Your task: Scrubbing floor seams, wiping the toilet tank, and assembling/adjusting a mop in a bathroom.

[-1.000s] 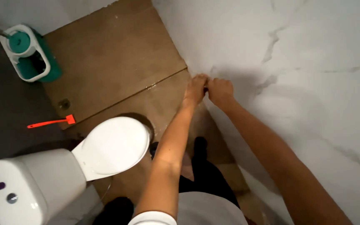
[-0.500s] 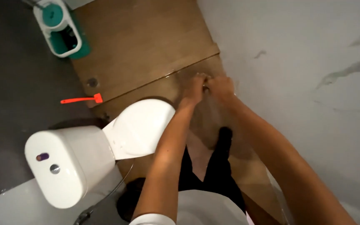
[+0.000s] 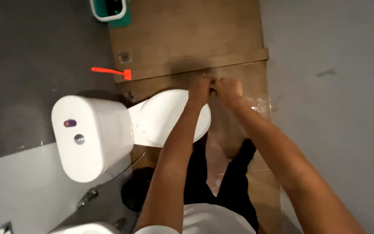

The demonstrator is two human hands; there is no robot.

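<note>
Toilet (image 3: 152, 119) sits centre-left w/ lid down; left hand (image 3: 199, 89) & right hand (image 3: 229, 88) meet above it, both fisted, contents can't tell.

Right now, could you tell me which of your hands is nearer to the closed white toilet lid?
Left. The left hand hangs over the front edge of the toilet lid; the right hand is further out, over the brown floor, beside the left.

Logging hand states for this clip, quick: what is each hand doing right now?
Left hand: fist closed, extended over the toilet lid; anything held cannot be told.
Right hand: closed, meeting the left; contents cannot be told.
</note>
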